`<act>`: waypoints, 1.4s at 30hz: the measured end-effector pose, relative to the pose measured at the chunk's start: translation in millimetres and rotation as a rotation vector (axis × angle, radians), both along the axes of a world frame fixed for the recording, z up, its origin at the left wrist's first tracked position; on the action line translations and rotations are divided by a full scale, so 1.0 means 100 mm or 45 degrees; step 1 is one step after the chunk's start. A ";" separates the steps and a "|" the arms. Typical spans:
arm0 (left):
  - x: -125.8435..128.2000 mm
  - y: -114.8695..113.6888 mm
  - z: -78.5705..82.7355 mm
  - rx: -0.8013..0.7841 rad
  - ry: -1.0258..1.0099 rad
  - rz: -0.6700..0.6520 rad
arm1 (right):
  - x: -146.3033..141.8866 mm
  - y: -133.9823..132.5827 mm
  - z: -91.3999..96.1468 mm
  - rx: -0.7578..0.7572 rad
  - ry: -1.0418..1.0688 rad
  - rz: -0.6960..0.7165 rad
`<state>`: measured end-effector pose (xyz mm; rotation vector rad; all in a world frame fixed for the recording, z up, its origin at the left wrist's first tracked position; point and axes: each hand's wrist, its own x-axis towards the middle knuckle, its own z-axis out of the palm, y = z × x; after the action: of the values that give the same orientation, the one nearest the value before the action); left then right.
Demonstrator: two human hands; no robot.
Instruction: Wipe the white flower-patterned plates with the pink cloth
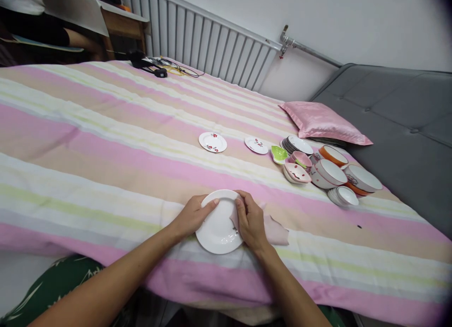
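Observation:
A white plate [218, 228] is held over the near edge of the bed, its face tilted up towards me. My left hand [198, 213] grips its upper left rim, thumb on the face and fingers behind. My right hand [251, 218] is closed on a pale pink cloth [276, 230] at the plate's right side. Part of the cloth lies against the plate's face, and the rest hangs out to the right of the hand. A small dark pattern on the plate shows beside the cloth, partly covered.
Two flower-patterned plates, a left one [212, 142] and a right one [256, 145], lie apart on the striped bedsheet [116, 143]. To the right stand stacked plates [300, 145], a green leaf-shaped dish [279, 154] and several bowls [329, 172]. Beyond are a pink pillow [326, 122], cables [180, 68] and a seated person [24, 16].

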<state>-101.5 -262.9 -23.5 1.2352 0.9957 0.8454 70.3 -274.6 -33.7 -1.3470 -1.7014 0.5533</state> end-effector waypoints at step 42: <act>0.12 -0.06 -0.06 0.162 -0.149 0.566 | -0.07 -0.06 -0.05 -0.248 0.296 0.027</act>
<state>-89.1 -269.2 -29.1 1.0690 1.1542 1.3294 63.7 -280.8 -38.9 -1.3427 -1.5034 0.8719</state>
